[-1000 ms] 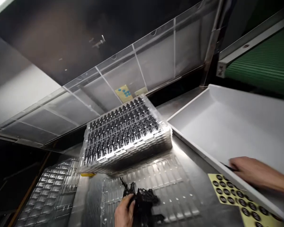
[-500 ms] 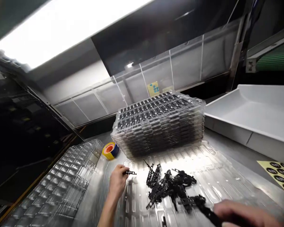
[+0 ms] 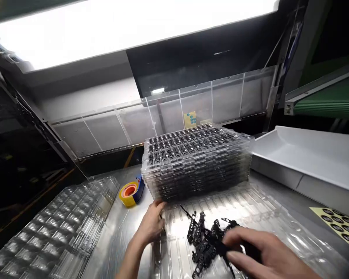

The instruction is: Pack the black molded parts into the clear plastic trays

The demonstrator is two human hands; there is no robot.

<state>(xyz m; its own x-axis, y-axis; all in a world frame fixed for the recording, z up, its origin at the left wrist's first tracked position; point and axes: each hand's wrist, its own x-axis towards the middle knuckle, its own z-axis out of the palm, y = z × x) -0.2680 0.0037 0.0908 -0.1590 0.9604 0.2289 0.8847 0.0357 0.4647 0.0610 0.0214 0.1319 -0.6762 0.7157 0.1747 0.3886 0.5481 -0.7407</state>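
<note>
My left hand (image 3: 151,224) is closed in a pinch beside the clear tray stack. Only a thin dark edge of the perforated black strip in it shows past the fingers. At the right side of a loose pile of small black perforated parts (image 3: 205,242), my right hand (image 3: 260,250) has thumb and fingers closed around a black piece, blurred and partly hidden. The pile lies on a clear ribbed plastic tray (image 3: 267,217) on the metal bench. Behind it stands a tall stack of clear trays (image 3: 197,170), its top tray filled with rows of black parts.
A yellow and blue tape roll (image 3: 129,193) lies left of the stack. Clear molded trays (image 3: 58,228) are stacked at the far left. To the right are a white bin (image 3: 317,155), a yellow sheet of round black stickers (image 3: 337,224) and a green conveyor (image 3: 331,100).
My right hand has moved left and inward over the pile from the lower right edge. My left hand has turned, hiding most of the strip. The camera view has levelled.
</note>
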